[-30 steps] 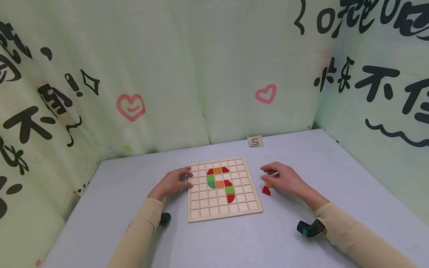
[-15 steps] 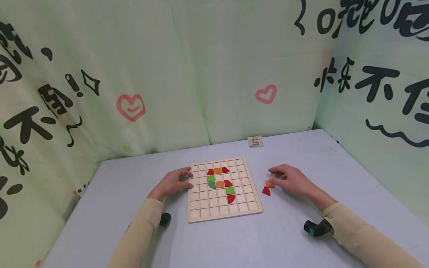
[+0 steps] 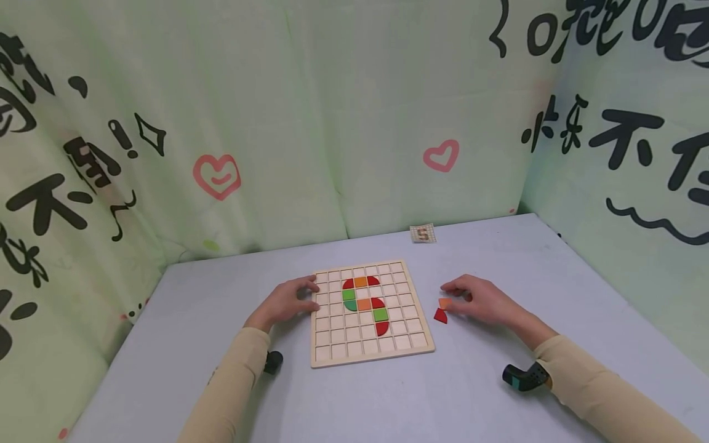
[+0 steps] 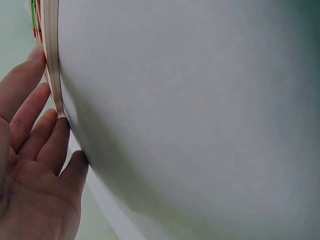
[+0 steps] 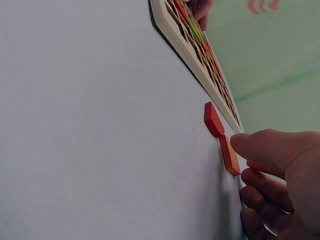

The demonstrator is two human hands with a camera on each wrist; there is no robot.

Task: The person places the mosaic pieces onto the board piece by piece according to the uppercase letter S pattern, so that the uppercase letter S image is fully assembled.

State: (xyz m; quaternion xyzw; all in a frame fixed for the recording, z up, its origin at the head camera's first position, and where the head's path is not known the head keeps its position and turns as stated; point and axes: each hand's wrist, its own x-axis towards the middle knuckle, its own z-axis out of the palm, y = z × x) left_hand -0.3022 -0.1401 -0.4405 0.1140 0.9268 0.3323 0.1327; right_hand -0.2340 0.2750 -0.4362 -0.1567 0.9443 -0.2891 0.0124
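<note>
A wooden grid board (image 3: 332, 355) lies on the table with red, orange and green tiles set in some of its squares, forming an S-like shape. My left hand (image 3: 284, 301) rests along the board's left edge, fingers fairly straight; in the left wrist view its fingertips touch the wooden side. Right of the board, a loose red tile (image 3: 440, 316) with a curved edge and an orange tile (image 5: 229, 156) lie touching each other. My right hand (image 3: 483, 299) is at the orange tile, thumb tip over it and fingers loosely bent, with no firm grip visible.
A small printed card (image 3: 423, 233) lies near the table's back edge. Light green curtains (image 3: 332, 123) with black writing and pink hearts hang behind and on both sides of the white table (image 3: 382, 400).
My right hand first drew back to the right, uncovering the orange tile, then its thumb came down toward that tile. My left hand and the board have stayed in place.
</note>
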